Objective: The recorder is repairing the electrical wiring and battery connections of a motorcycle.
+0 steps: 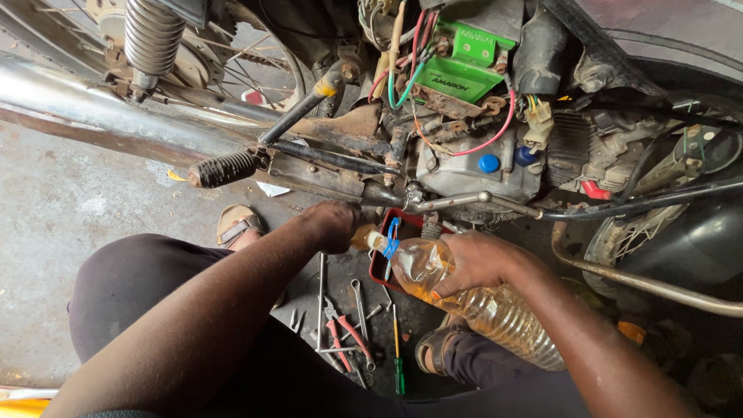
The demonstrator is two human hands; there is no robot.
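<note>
My right hand grips a clear ribbed plastic bottle of amber liquid, tilted with its neck pointing left toward the engine. A blue cap strap hangs at the neck. My left hand is closed around something small at the bottle's mouth, just under the motorcycle's engine case; what it holds is hidden. A red tray sits below the bottle neck.
A motorcycle fills the top: green battery, loose wires, footpeg, chrome exhaust, rear shock spring. Pliers with red handles, spanners and a green screwdriver lie on the floor between my sandalled feet.
</note>
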